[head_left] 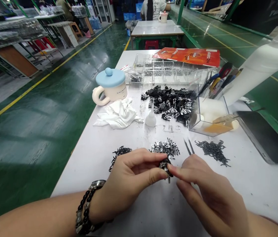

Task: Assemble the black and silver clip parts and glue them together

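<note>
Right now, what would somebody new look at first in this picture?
Probably the mug with the blue lid, on the white table's left side. Then the orange sheet at the back, over the clear divided tray. Nearer, the left hand pinches a small dark part; the right hand touches it.

From here, the left hand (pixel 126 177) and right hand (pixel 210 194) cover much of the small dark part (pixel 165 166) and the back end of the tweezers (pixel 188 146); the white bottle (pixel 262 62) runs off at right, goods (pixel 3 33) at far left blur

Black beaded bracelets (pixel 86 207); a metallic wristwatch (pixel 98 184); bare forearms.
</note>
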Tool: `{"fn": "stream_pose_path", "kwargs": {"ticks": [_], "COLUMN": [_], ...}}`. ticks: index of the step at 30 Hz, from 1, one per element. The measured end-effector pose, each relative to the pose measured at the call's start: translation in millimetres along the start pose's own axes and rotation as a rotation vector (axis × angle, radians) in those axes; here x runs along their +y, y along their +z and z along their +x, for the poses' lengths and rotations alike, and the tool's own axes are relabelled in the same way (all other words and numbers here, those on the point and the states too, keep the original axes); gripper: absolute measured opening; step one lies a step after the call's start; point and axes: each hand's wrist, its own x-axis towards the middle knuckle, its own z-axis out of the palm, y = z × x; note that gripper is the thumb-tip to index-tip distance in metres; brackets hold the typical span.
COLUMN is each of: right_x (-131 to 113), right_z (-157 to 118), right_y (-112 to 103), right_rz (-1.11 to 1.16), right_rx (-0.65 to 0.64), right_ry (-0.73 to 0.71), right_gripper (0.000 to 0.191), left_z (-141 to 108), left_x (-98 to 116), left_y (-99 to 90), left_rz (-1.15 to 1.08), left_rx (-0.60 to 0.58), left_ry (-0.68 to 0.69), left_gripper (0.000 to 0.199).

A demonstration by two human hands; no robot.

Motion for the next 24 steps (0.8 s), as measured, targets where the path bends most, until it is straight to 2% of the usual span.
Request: {"fn": "stream_pose_path", "kwargs": {"ticks": [2, 4, 7, 10, 17, 24], "right_x": [1.5, 3.5, 6.5, 8.3, 6.5, 4.0], "right_z": [-2.7, -5.2, -6.8, -6.2, -4.5, -4.8], "right_y": [0.9, 1.5, 2.4, 4.8, 9.1, 5.7], "right_rz": [-0.097, -0.213, -0.402, -0.528, -0.446, -0.388], "right_rx": [-0.009, -0.014, -0.016, -0.006, -0.001, -0.031], "right_ry": [-0.059, -0.141, -0.244, -0.275, -0.193, -0.193], "right_gripper": [0.033, 0.033, 0.033, 0.032, 0.026, 0.029], "left_z": [-1.8, -3.7, -4.5, -2.9, -2.0, -1.9], "left_x": [1.1, 1.6, 1.9, 2.2, -0.7, 4.0], "left_y": [0.5, 0.6, 1.1, 2.1, 1.4, 1.7], "left_rz": [-0.112, -0.167, -0.168, -0.146, -0.041, 0.035], "left_rx": [-0.001, 0.011, 0.038, 0.067, 0.101, 0.088], "left_ry": [-0.138, -0.211, -0.225, -0.232, -0.272, -0.244], "left_gripper": [0.026, 0.028, 0.032, 0.034, 0.036, 0.032]}}
